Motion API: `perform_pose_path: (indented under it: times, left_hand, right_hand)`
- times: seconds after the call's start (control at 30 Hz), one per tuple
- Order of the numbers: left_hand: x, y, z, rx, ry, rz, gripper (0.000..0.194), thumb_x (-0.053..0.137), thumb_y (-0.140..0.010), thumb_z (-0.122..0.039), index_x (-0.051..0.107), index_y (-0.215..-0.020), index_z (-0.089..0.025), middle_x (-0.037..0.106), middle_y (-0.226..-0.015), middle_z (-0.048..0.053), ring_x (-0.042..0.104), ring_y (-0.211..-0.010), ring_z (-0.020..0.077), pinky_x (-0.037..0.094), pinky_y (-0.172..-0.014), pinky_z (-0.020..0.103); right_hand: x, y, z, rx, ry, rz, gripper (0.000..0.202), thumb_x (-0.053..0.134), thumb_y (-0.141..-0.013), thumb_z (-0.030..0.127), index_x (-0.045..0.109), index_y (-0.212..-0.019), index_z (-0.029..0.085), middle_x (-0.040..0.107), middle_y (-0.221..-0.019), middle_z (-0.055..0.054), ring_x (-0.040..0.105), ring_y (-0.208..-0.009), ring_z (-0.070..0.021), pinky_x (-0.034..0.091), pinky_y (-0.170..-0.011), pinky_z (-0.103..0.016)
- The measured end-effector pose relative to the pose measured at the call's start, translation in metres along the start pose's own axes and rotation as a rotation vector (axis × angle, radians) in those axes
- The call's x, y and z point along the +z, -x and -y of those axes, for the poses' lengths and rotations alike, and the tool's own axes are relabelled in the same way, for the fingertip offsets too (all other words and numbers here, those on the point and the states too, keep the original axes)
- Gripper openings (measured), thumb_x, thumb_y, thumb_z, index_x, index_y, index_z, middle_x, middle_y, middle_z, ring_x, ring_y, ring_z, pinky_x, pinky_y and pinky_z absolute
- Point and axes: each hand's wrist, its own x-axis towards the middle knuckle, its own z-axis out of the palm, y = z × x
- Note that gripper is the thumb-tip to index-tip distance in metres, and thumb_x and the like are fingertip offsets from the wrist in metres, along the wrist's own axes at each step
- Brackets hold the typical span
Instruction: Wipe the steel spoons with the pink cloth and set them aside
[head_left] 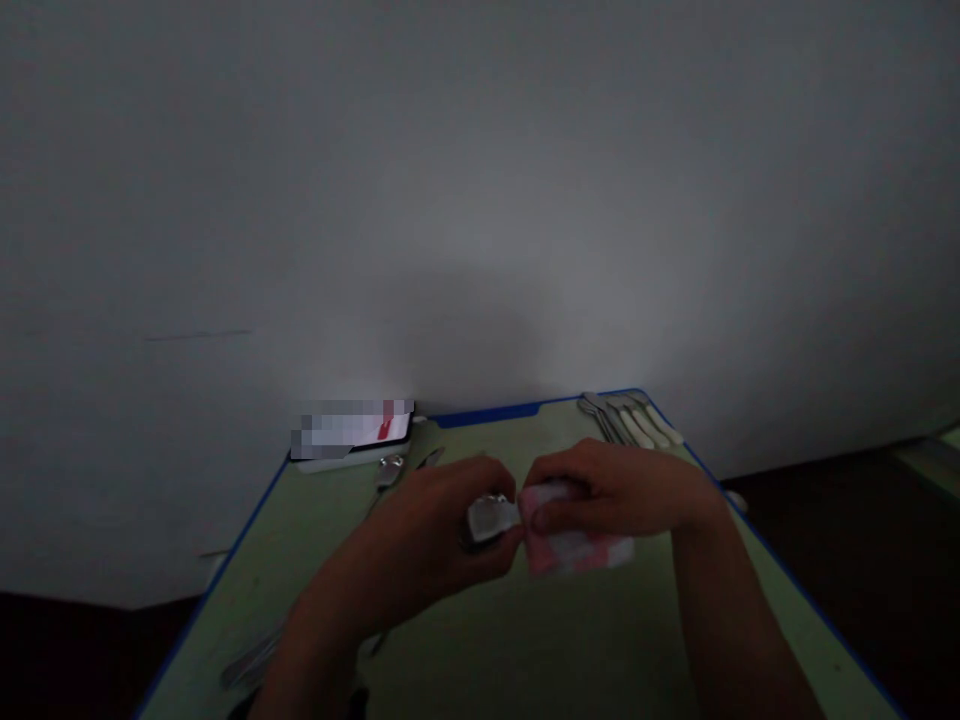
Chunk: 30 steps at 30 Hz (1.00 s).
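Left hand: one, its fingers curled around and pinching one shiny metal piece, maybe a spoon.
Right hand: one, thumb and fingers pinching one pink and white cloth, which touches the metal piece between the two hands.
Phone: one, past the left fingers, up by the wall.
Spoon: one, just past the left fingers, with one metal tip near it.
White handles: three, past the right fingers, next to dark metal pieces.
Shiny bunch: one, behind the left fingers, near the wrist.
Table: one, green, blue edge, under everything.
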Motion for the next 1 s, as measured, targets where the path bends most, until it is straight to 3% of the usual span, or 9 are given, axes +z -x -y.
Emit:
perform_pose_path:
  times: [0.23,0.43,0.67,0.8,1.0]
  left_hand:
    - [-0.002,0.009,0.021,-0.047,0.040,-0.079,0.022,0.058,-0.081,-0.035,0.057,-0.100,-0.024,0.065,-0.088,-0.001,0.059,-0.073,0.0149,0.043,-0.066,0.026]
    - [0.001,0.010,0.024,-0.061,0.028,-0.099,0.027,0.058,-0.082,-0.040,0.058,-0.104,-0.025,0.068,-0.087,0.000,0.060,-0.072,0.0155,0.045,-0.067,0.027]
    - [-0.002,0.008,0.015,-0.077,-0.004,-0.113,0.023,0.057,-0.081,-0.042,0.062,-0.094,-0.024,0.067,-0.072,-0.002,0.058,-0.063,0.0138,0.041,-0.060,0.025]
    - [0.002,0.002,0.001,-0.076,0.016,-0.055,0.023,0.057,-0.080,-0.043,0.065,-0.087,-0.022,0.062,-0.058,-0.003,0.056,-0.054,0.0124,0.038,-0.053,0.023]
    - [0.007,-0.004,-0.011,-0.056,0.014,0.015,0.030,0.048,-0.086,-0.043,0.066,-0.077,-0.020,0.062,-0.055,-0.002,0.054,-0.050,0.0111,0.034,-0.049,0.021]
  right_hand:
    - [-0.006,0.018,-0.017,0.128,-0.022,-0.104,0.031,0.051,-0.086,0.044,0.062,-0.096,0.016,0.058,-0.074,0.000,0.049,-0.061,-0.0096,0.033,-0.052,-0.021]
    - [-0.005,0.024,-0.025,0.186,-0.105,-0.117,0.036,0.050,-0.086,0.048,0.061,-0.100,0.018,0.057,-0.075,0.000,0.049,-0.059,-0.0091,0.032,-0.049,-0.020]
    - [-0.005,0.012,-0.015,0.098,-0.026,-0.060,0.034,0.050,-0.086,0.046,0.062,-0.094,0.015,0.058,-0.072,0.000,0.047,-0.059,-0.0086,0.032,-0.050,-0.020]
    - [-0.003,0.003,-0.004,0.031,-0.054,0.032,0.033,0.054,-0.084,0.043,0.063,-0.099,0.015,0.061,-0.077,-0.001,0.049,-0.061,-0.0082,0.034,-0.053,-0.019]
    - [0.003,-0.008,0.003,-0.045,-0.052,0.096,0.030,0.053,-0.085,0.038,0.063,-0.099,0.014,0.061,-0.071,0.000,0.051,-0.059,-0.0083,0.034,-0.054,-0.020]
